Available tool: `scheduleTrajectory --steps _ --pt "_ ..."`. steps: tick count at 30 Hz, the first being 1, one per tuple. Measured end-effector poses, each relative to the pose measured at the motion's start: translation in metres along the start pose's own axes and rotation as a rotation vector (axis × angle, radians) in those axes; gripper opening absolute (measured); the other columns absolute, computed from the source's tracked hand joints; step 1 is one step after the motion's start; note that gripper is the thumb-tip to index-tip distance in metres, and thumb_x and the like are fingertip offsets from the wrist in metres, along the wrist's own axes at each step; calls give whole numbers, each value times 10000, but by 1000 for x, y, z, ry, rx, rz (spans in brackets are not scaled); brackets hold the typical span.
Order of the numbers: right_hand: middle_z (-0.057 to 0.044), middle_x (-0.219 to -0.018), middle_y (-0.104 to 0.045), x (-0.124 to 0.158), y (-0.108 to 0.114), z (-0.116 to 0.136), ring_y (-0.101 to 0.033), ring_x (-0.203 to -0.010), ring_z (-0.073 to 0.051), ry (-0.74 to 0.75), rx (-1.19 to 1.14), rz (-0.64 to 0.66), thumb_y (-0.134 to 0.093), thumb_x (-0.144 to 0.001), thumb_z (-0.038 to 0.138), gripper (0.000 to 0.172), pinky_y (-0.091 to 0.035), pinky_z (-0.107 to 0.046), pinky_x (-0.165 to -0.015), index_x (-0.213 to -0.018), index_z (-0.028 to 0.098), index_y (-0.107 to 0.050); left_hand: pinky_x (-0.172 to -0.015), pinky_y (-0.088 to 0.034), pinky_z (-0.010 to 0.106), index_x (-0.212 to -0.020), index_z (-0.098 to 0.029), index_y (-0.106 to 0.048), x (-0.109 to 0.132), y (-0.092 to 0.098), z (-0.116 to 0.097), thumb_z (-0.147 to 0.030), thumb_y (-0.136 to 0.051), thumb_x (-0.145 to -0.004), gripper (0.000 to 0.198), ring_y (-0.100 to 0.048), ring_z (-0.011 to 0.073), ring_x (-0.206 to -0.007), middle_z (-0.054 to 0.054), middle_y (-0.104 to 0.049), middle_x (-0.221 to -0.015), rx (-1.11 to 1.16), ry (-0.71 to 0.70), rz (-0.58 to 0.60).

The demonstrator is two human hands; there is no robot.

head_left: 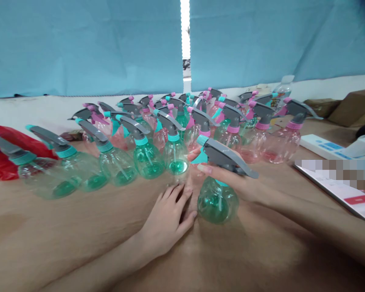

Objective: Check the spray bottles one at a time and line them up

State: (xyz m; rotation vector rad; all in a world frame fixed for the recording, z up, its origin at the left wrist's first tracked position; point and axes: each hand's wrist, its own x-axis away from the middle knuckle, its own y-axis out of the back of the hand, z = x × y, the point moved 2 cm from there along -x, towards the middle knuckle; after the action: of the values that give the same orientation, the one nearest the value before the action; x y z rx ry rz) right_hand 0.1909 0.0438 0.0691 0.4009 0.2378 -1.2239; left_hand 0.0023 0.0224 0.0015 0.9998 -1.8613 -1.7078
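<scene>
A green spray bottle [218, 202] with a grey-and-turquoise trigger head stands, slightly tilted, closest to me. My right hand [231, 176] is around its neck from the right, partly hidden behind the head, with fingertips showing near the turquoise trigger. Just left of this bottle, my left hand [170, 217] lies palm down on the tabletop [88, 239], fingers loosely apart and holding nothing. Beyond the left hand are another green spray bottle [176, 156] and a darker green one [149, 160], part of a front row.
Several more green and pink spray bottles [281, 142] crowd the back of the table. A red plastic bag [6, 152] lies far left. At right are a phone-like screen [337, 188], a white box [322, 147] and cardboard [353, 107]. Behind hangs a blue sheet [88, 44].
</scene>
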Motion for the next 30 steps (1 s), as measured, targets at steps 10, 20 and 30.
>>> scheduleTrajectory --steps 10,20,30 --pt "20 -844 -617 -2 0 3 -518 -654 -127 5 20 -28 -625 -841 278 179 -446 -298 -674 -1020 274 -610 -1024 -374 526 -1325 -166 -495 1 0 0 -367 -506 -944 431 -410 338 -1290 145 -484 -1394 9 -3 -12" --pt "46 -669 -488 0 2 4 -435 -574 -121 17 141 -41 -584 -877 323 64 -363 -283 -565 -898 263 -574 -1014 -383 522 -1339 -166 -481 0 -1 0 -374 -503 -943 448 -416 340 -1283 145 -480 -1400 -9 7 -1" --pt "33 -703 -523 -3 3 2 -532 -631 -119 36 137 -10 -571 -885 369 196 -408 -281 -595 -773 221 -509 -1029 -367 531 -1347 -152 -480 0 0 0 -375 -498 -947 458 -403 345 -1297 155 -473 -1407 -9 8 -1"
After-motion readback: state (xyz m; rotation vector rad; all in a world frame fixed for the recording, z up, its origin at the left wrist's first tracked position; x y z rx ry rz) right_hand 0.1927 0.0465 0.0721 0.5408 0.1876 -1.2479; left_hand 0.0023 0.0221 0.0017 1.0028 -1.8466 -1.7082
